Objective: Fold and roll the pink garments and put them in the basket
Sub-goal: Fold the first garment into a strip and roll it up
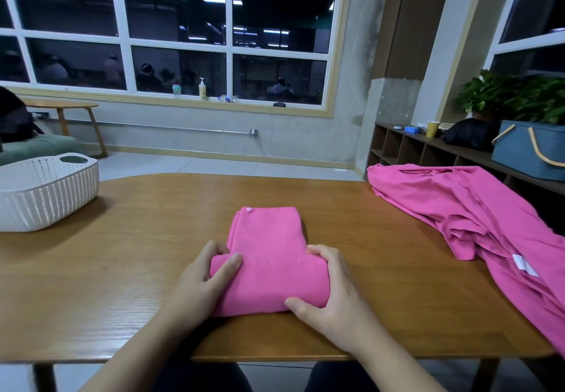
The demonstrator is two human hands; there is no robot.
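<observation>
Pink folded garment (pixel 269 257) mid-roll at frame centre, gripped by left hand (pixel 203 284) and right hand (pixel 324 297); rolling needs finishing, then it gets carried to the white basket (pixel 46 190), upper left.

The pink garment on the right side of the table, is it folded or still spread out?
Spread out: the loose pink garment lies rumpled and unfolded, hanging over the table edge.

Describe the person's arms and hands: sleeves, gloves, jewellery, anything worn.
Both forearms are bare with no sleeve in view. The left hand and right hand wear no gloves, and no rings, watch or bracelet show. Nails are short and unpainted.
</observation>
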